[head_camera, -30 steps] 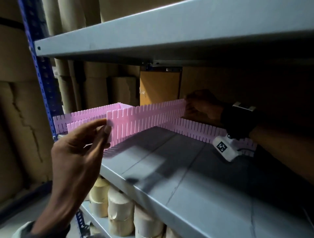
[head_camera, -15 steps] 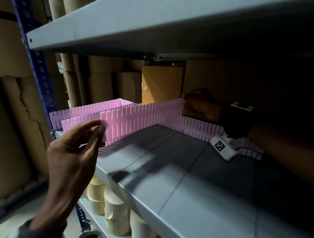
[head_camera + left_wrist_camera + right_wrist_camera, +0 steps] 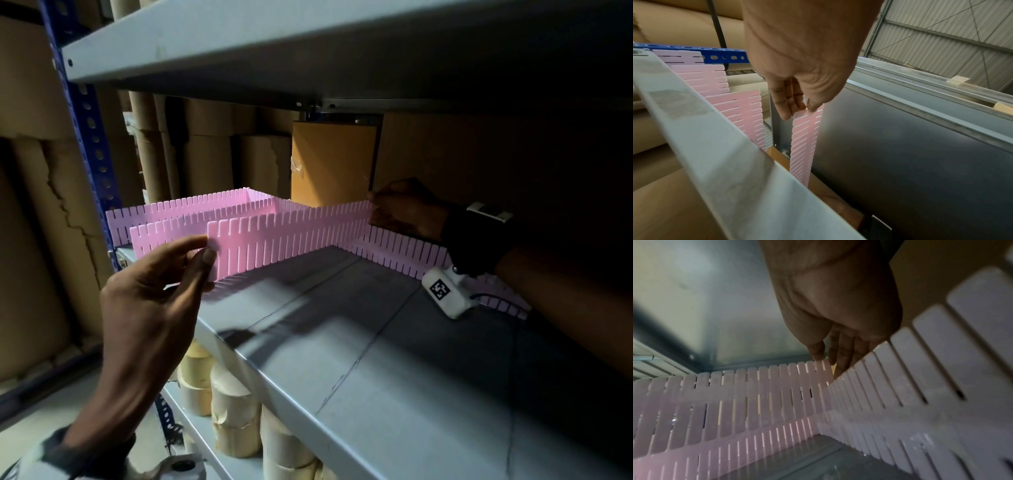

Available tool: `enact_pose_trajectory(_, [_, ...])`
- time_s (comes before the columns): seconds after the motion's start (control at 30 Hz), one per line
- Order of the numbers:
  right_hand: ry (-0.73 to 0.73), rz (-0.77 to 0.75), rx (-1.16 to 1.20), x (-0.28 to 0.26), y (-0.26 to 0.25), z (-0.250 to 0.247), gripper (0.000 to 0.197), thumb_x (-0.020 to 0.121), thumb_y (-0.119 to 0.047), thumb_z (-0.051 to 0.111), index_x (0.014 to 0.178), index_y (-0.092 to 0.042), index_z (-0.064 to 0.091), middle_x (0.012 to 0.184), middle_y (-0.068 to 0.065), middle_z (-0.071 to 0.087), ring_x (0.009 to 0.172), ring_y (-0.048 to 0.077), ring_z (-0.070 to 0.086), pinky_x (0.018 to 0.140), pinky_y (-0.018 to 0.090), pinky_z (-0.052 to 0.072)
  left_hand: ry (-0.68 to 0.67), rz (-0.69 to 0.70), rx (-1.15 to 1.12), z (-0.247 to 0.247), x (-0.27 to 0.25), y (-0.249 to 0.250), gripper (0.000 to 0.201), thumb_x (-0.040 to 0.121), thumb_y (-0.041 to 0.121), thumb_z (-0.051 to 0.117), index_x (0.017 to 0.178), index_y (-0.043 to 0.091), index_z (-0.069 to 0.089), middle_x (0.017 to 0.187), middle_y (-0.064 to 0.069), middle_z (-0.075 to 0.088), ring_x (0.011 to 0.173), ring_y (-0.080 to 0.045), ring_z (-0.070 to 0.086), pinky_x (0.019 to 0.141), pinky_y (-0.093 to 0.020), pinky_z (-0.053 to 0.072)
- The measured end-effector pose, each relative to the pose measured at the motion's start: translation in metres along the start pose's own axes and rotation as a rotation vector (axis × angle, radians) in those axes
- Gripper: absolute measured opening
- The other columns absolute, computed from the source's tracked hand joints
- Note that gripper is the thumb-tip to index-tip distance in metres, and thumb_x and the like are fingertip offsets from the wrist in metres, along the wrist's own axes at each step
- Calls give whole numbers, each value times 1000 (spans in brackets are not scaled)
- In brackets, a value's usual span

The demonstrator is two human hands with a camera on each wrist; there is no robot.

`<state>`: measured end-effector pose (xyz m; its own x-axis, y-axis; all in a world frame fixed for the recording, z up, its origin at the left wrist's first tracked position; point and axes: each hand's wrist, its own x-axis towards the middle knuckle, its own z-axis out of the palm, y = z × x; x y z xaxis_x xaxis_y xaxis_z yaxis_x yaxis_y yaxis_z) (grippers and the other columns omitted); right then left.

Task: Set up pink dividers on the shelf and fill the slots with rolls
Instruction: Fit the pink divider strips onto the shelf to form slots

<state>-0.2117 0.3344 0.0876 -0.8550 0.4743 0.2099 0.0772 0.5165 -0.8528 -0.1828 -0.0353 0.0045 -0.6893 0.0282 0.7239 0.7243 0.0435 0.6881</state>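
Observation:
A long pink slotted divider point(image 3: 284, 236) stands on edge across the grey shelf point(image 3: 394, 359), running front to back. My left hand point(image 3: 202, 250) pinches its near end between thumb and fingers, as the left wrist view point(image 3: 804, 108) shows. Deep in the shelf my right hand point(image 3: 376, 209) pinches its far end point(image 3: 823, 361) where it meets a pink back divider point(image 3: 404, 248). Two more pink dividers point(image 3: 178, 214) stand to the left. Cream rolls point(image 3: 233, 411) stand on the shelf below.
An upper grey shelf point(image 3: 308, 48) hangs low over the work space. A blue perforated upright point(image 3: 87, 137) bounds the left side. Brown cardboard tubes point(image 3: 205, 154) and a box point(image 3: 332, 161) stand behind the shelf. Grey shelf surface stretches right of the held divider.
The divider and both hands have barely shifted; the near end sits slightly lower and further left in the view. Both pinches hold as before.

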Motion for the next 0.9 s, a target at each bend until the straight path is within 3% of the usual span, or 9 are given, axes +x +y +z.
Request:
enact_pose_trajectory(0.17, [-83, 12, -54, -7, 3, -1, 34, 94, -27, 66, 104, 6, 68, 101, 22, 73, 86, 30, 69, 77, 38, 56, -32, -48, -13, 0, -9, -1, 25, 87, 26, 73, 111, 32, 73, 92, 0, 78, 77, -17, 76, 76, -28, 63])
enact_pose_trajectory(0.23, [-117, 8, -147, -11, 1, 1, 32, 95, -25, 65, 104, 6, 67, 94, 23, 66, 76, 26, 61, 69, 34, 51, -59, -44, -1, 0, -15, -4, 25, 86, 25, 72, 109, 35, 73, 90, 1, 78, 77, -17, 76, 75, -31, 63])
enact_pose_trajectory(0.33, [-169, 26, -297, -15, -1, 3, 26, 96, -25, 64, 101, 0, 67, 84, 13, 58, 67, 16, 53, 59, 23, 42, -74, -52, 28, -1, -23, -7, 26, 85, 26, 72, 110, 33, 73, 89, 3, 79, 75, -15, 76, 74, -36, 63])
enact_pose_trajectory(0.4, [-200, 22, -341, -17, -3, 2, 28, 96, -26, 64, 84, -2, 64, 75, 8, 57, 63, 13, 52, 55, 20, 40, -77, -61, 46, -2, -28, -10, 27, 84, 24, 73, 110, 31, 74, 92, 4, 79, 77, -12, 77, 74, -35, 63])
enact_pose_trajectory(0.47, [-200, 22, -396, -17, -7, 2, 30, 95, -29, 65, 73, -9, 60, 70, 5, 56, 61, 14, 51, 55, 23, 39, -87, -67, 53, -3, -34, -10, 29, 83, 21, 74, 111, 26, 74, 94, 6, 79, 78, -9, 77, 75, -31, 63])
enact_pose_trajectory(0.6, [-170, 32, -463, -15, -10, 4, 29, 93, -34, 68, 81, -7, 65, 73, 6, 60, 66, 17, 55, 57, 27, 40, -118, -36, 39, -3, -44, -8, 31, 82, 15, 73, 111, 25, 72, 94, 8, 77, 78, -3, 75, 74, -15, 60])
enact_pose_trajectory(0.7, [-173, 56, -475, -16, -11, 5, 30, 93, -35, 66, 87, -5, 68, 74, 7, 62, 64, 17, 56, 55, 26, 41, -117, -37, 23, -2, -50, -8, 28, 83, 7, 73, 108, 21, 74, 89, 5, 78, 72, -5, 74, 71, -13, 58])
enact_pose_trajectory(0.9, [-156, 57, -451, -26, -17, 5, 25, 94, -29, 67, 89, -4, 66, 72, 6, 59, 61, 15, 53, 54, 25, 39, -173, -34, 142, -10, -51, -8, 22, 81, 21, 76, 102, 16, 79, 86, 8, 77, 72, -3, 72, 65, -12, 56])
